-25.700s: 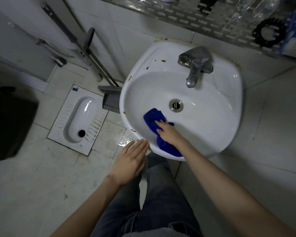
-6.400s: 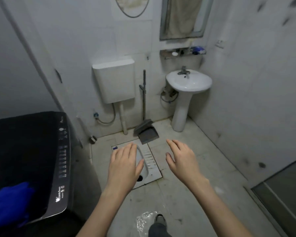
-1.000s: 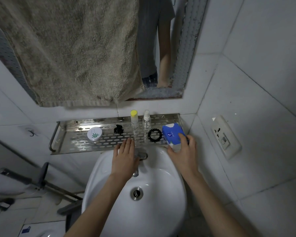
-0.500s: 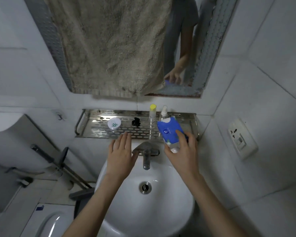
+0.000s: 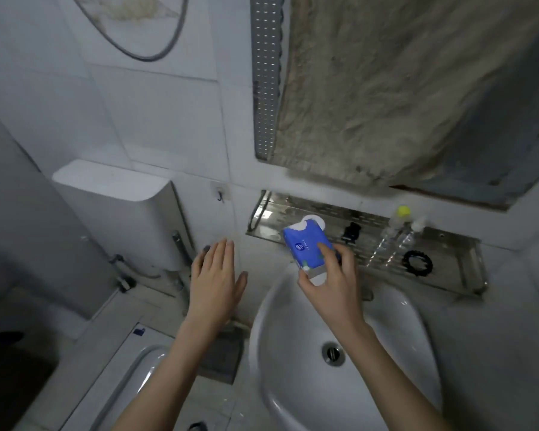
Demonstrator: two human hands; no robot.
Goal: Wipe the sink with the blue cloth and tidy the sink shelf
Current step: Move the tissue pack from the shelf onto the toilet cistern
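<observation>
Right hand (image 5: pixel 330 284): fingers gripping blue packet (image 5: pixel 307 248), tilted, held before left end of sink shelf (image 5: pixel 448 244), above sink (image 5: pixel 402 337) rear rim | left hand (image 5: pixel 213 281): fingers straight, holding nothing, left of sink | black ring (image 5: pixel 417 262) lying at shelf's right end.

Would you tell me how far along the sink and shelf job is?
Wiping seems done: the sink looks clean. In hand: the right hand grips the blue packet by the shelf; the left hand hovers open. Left: placing it and ordering the clip, bottles and ring.
</observation>
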